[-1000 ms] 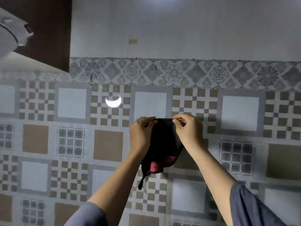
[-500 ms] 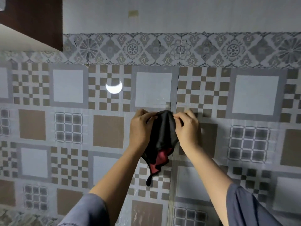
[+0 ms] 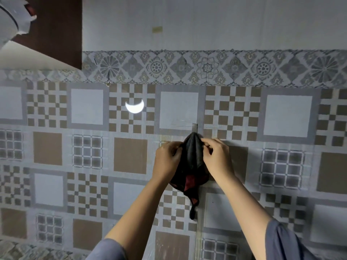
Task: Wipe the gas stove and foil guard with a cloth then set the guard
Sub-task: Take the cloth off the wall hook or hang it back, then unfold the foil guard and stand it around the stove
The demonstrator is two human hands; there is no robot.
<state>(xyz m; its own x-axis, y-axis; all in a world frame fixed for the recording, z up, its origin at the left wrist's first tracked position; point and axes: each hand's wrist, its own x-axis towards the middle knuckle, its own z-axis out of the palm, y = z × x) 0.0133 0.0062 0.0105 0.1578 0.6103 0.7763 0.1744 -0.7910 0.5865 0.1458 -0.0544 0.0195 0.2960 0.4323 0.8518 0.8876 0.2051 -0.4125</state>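
Both hands, left hand and right hand, pinch a black cloth with red lining against the patterned tiled wall, just below centre. A small grey wall hook sits at its twelve o'clock. If the gathered top misses that hook, the cloth would probably drop.

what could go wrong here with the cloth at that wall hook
The dark cloth is bunched just under the small wall hook, pinched by the left hand and right hand. If its top fold misses the hook, it may drop when released. Pulling down could also loosen the hook from the tiled wall.
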